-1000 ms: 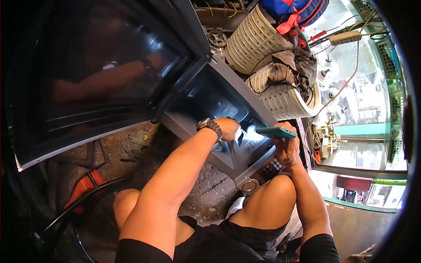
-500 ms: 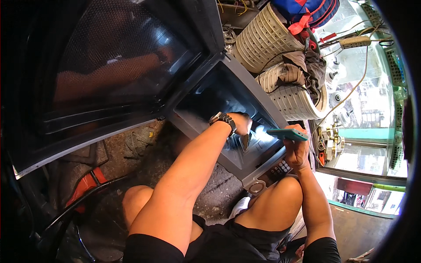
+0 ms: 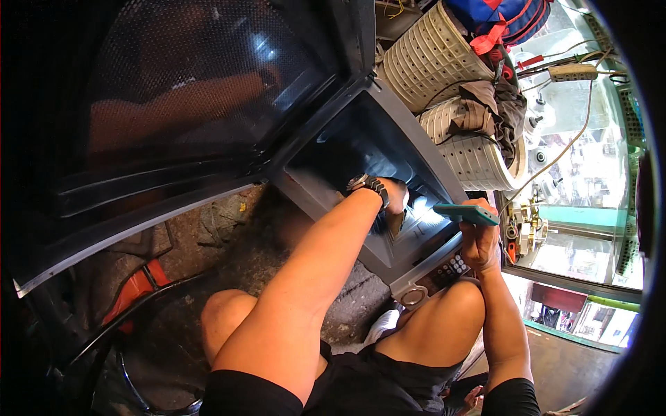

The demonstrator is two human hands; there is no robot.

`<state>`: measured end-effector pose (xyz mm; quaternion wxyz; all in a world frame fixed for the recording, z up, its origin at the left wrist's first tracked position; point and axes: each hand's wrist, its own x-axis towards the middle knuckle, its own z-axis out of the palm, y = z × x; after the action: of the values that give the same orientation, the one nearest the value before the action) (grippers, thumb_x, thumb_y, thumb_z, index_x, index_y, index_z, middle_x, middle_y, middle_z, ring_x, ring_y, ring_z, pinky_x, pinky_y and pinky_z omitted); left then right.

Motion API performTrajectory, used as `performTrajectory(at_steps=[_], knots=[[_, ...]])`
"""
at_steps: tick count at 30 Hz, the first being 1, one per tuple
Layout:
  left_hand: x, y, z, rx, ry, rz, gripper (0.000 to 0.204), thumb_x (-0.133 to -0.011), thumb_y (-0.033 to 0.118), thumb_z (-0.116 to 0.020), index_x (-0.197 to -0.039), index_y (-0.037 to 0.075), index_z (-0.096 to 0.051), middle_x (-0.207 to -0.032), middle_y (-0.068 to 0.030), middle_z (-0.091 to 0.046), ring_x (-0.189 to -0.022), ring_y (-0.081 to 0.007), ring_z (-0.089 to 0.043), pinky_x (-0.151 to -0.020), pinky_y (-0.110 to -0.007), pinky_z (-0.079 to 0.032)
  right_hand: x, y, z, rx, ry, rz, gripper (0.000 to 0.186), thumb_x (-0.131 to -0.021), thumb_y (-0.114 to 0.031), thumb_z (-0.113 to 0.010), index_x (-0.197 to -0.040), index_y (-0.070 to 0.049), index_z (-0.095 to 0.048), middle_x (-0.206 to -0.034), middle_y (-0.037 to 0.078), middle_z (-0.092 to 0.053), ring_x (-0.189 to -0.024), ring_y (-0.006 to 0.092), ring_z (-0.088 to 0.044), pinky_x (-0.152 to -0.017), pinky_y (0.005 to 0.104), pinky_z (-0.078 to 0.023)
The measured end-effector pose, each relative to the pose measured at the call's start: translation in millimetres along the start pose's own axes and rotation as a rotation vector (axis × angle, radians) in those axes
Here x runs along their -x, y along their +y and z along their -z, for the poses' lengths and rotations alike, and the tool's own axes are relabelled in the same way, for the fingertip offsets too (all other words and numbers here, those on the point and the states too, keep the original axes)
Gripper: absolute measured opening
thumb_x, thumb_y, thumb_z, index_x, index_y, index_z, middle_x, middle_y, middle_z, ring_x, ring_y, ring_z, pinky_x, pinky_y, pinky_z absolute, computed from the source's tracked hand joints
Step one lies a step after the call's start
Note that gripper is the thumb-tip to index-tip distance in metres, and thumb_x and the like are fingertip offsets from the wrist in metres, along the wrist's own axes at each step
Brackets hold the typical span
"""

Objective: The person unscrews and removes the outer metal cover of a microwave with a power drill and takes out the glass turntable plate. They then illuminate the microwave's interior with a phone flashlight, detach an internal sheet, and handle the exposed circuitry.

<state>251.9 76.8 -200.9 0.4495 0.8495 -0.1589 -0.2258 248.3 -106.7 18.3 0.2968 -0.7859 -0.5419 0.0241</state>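
Observation:
A dark grey microwave oven [image 3: 433, 163] stands before me with its wide mesh-windowed door [image 3: 208, 90] swung out to the left. My left hand [image 3: 396, 197], with a dark-banded watch [image 3: 374, 187] at the wrist, reaches into the cavity. Its fingers point down toward the inner wall and are mostly hidden. A thin yellowish-dark edge shows below them, too unclear to name. Just outside the opening, my right hand [image 3: 479, 239] grips a teal smartphone [image 3: 466, 213] held flat. Bright light falls on the cavity wall beside the phone. The button panel [image 3: 451, 267] lies below it, near my knee.
Cream perforated washing-machine tubs [image 3: 437, 59] lie beyond the microwave, one with brown cloth [image 3: 479, 107] over it. A blue bag [image 3: 499, 17] rests above them. At right is a glass case [image 3: 576, 201] with a power strip [image 3: 572, 72]. A red metal piece [image 3: 139, 291] sits on the left floor.
The whole view has shifted slightly, so most things appear a little further right. My left hand stays inside the cavity, and the phone stays in my right hand.

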Motion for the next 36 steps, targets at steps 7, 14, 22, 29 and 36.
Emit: performTrajectory(at_steps=[7,14,22,29,36], knots=[[16.4,27.6,11.7,-0.009,-0.104,0.100,0.040,-0.074,0.025,-0.077,-0.108,0.004,-0.077,-0.109,-0.0156,-0.075,-0.097,-0.0284,-0.072,-0.085,-0.041,-0.055,1.1,-0.5,4.9,0.064,-0.028,0.035,0.018,-0.094,0.000,-0.059,-0.111,0.000,-0.054,-0.094,0.017,-0.063,-0.084,0.0338,-0.062,-0.074,0.0413,-0.050],[30.4,33.6,29.8,0.133,-0.074,-0.019,0.030,-0.077,0.021,-0.064,-0.098,0.003,-0.074,-0.088,-0.0136,-0.073,-0.079,-0.0239,-0.065,-0.070,-0.040,-0.050,1.3,2.0,5.5,0.087,-0.039,0.021,0.022,-0.094,0.000,-0.058,-0.115,-0.001,-0.052,-0.094,0.017,-0.063,-0.083,0.0342,-0.062,-0.074,0.0414,-0.050],[13.8,31.4,16.2,0.043,-0.076,0.002,0.042,-0.085,0.029,-0.062,-0.116,0.002,-0.071,-0.114,-0.0192,-0.073,-0.104,-0.0340,-0.068,-0.090,-0.043,-0.052,2.7,5.2,4.6,0.077,-0.033,0.061,0.022,-0.095,0.002,-0.056,-0.116,-0.001,-0.051,-0.095,0.017,-0.062,-0.084,0.0325,-0.061,-0.074,0.0405,-0.050],[28.8,31.8,25.6,-0.034,-0.147,0.117,0.040,-0.085,0.027,-0.061,-0.117,0.005,-0.072,-0.112,-0.0163,-0.074,-0.101,-0.0301,-0.069,-0.085,-0.042,-0.053,2.8,6.2,5.0,0.096,-0.058,0.058,0.030,-0.094,0.004,-0.055,-0.122,-0.002,-0.047,-0.096,0.018,-0.063,-0.083,0.0344,-0.062,-0.073,0.0414,-0.051],[24.0,24.1,24.9,-0.080,-0.141,0.094,0.045,-0.078,0.013,-0.058,-0.120,0.006,-0.072,-0.121,-0.0184,-0.071,-0.106,-0.0310,-0.070,-0.088,-0.043,-0.054,1.1,3.4,2.7,0.086,-0.030,0.079,0.025,-0.094,0.003,-0.056,-0.118,-0.001,-0.049,-0.096,0.017,-0.063,-0.084,0.0349,-0.062,-0.074,0.0420,-0.051]])
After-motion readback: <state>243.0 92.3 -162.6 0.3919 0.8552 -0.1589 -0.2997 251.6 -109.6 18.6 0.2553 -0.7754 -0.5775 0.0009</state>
